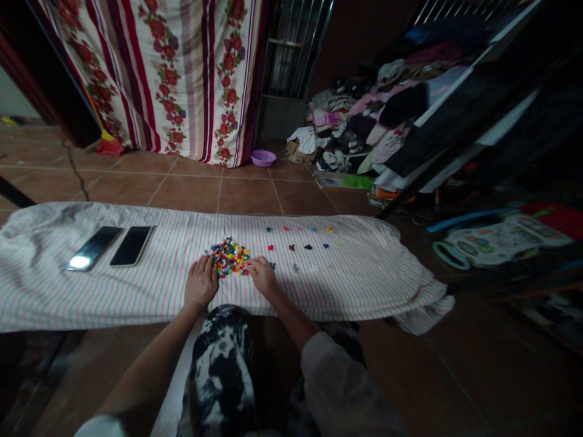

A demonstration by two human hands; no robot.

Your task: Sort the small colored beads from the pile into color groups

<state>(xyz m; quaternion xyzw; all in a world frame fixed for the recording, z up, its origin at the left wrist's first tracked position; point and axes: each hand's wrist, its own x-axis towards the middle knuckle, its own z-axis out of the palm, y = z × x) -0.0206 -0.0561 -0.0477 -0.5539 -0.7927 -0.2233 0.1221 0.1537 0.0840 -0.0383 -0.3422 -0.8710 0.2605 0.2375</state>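
A heap of small multicoloured pieces (pixel 231 256) lies on the striped cloth in front of me. My left hand (pixel 201 280) rests flat along the heap's left edge, fingers stretched out and touching it. At the right edge, my right hand (pixel 262 274) has its thumb and fingertips drawn together; whatever is between them is too small to make out. To the right, little same-coloured clusters sit in rows, among them a red cluster (pixel 270 247), a brown cluster (pixel 292 247), a black cluster (pixel 308 247), a yellow cluster (pixel 330 229) and a grey cluster (pixel 296 267).
Two phones (pixel 132 246) lie at left on the striped cloth (pixel 364 285), which covers a long narrow surface. Beyond it are a floral curtain (pixel 191 79), a purple basin (pixel 263 158) and a pile of clothes (pixel 359 121). A baby walker (pixel 496 240) stands at right.
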